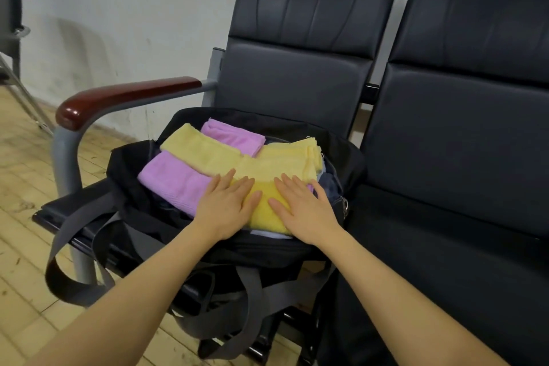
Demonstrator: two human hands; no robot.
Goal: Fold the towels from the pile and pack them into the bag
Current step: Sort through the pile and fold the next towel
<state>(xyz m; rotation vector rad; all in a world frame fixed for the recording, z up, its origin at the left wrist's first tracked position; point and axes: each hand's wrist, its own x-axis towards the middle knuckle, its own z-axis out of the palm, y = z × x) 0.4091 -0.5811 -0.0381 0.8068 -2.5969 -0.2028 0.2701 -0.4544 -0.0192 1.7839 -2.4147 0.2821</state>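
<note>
A scuffed white wall (118,9) stands behind a bench (445,157) of joined black padded seats, set on a pale wooden floor (23,187). At the bench's left end a grey metal armrest with a dark red wooden top (118,95) curves down to the leg. Another dark chair (10,9) shows at the far left edge of the view.

No brand, label or writing can be read on anything here.

An open black bag (133,187) sits on the leftmost seat, close to its front edge, and its grey straps (74,232) hang over that edge toward the floor. The bag is filled to its mouth with folded towels. A purple towel (172,178) lies at the left side, a yellow towel (199,148) beside it, and another purple one (234,135) toward the back. A larger yellow towel (282,163) spreads across the right half, and a brighter yellow towel (267,211) lies at the front. A pale blue edge shows beneath that one.

The left hand (228,205) lies flat with fingers straight and spread, pressing down where the front yellow towel meets the purple one. The right hand (303,208) is likewise flat and spread, pressing on the right part of the front yellow towel. Neither hand grips anything.
</note>
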